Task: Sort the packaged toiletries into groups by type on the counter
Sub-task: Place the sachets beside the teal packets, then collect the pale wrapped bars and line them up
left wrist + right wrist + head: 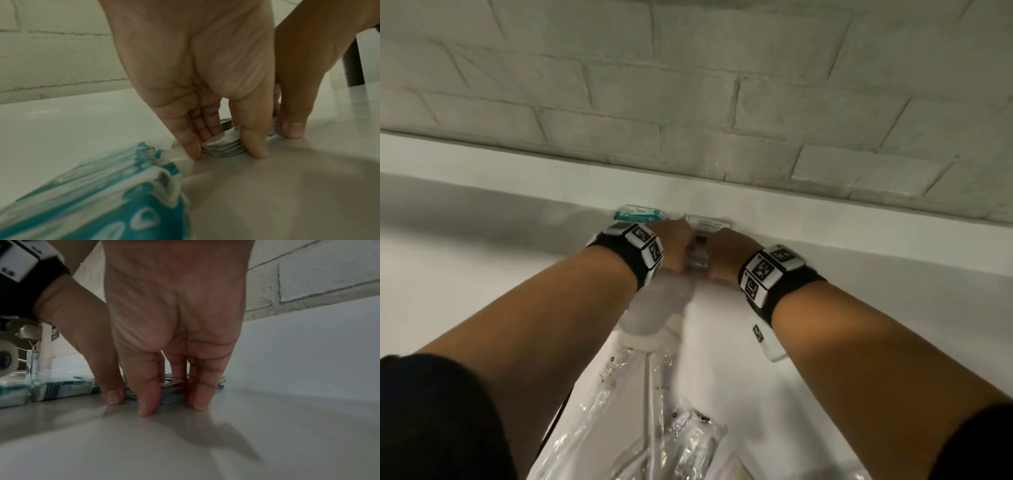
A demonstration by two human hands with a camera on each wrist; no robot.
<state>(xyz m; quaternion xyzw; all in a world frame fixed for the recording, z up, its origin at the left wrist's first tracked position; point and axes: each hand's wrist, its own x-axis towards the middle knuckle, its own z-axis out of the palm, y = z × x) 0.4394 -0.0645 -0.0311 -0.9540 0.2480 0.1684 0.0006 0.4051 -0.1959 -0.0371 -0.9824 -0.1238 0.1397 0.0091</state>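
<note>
A low stack of thin flat sachets lies on the white counter near the back ledge. My left hand stands over it, straight thumb in front and fingers behind, pinching its left end. My right hand pinches the right end the same way, fingertips down on the counter. In the head view the two hands meet over the stack and hide most of it. Teal-and-white packets lie just to the left, and a white labelled packet just behind.
Several clear-wrapped long items lie in a heap at the counter's near edge. A small white tube lies under my right forearm. A chrome tap stands far left. The brick wall rises behind the ledge.
</note>
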